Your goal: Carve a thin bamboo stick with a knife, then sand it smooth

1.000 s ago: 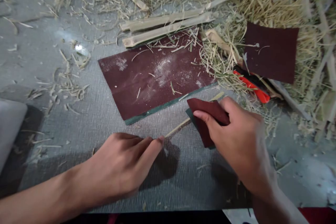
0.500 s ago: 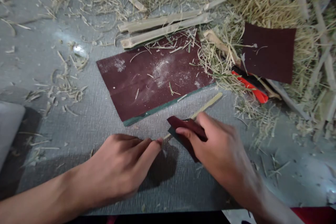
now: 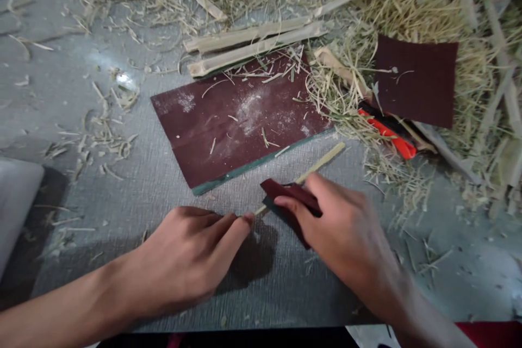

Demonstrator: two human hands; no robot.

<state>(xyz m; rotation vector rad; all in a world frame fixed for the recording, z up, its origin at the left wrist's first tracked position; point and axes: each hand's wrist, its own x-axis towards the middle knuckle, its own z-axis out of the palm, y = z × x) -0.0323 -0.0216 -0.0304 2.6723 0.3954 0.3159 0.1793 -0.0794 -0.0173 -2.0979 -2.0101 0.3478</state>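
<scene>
Between finger and thumb, my left hand [image 3: 204, 250] pinches one end of a thin, pale bamboo strip [image 3: 322, 162]. My right hand [image 3: 340, 228] is closed on a folded piece of sandpaper [image 3: 281, 196], dark red on one face and green on the other. The fold wraps around the strip, whose far end sticks out beyond my right fingers. Just beyond both hands, a larger dark red sandpaper sheet [image 3: 228, 136] lies flat, dusted with pale powder and shavings.
Split bamboo pieces [image 3: 256, 46] lie along the sheet's far edge. A smaller sandpaper square [image 3: 416, 81] rests on heaped shavings [image 3: 399, 5] at right, by an orange-and-black object [image 3: 391, 136]. A pale flat thing [image 3: 16, 201] stands at the left edge.
Hardly anything differs. Both hands keep their hold on the strip and the folded sandpaper, and the view has shifted very slightly.
</scene>
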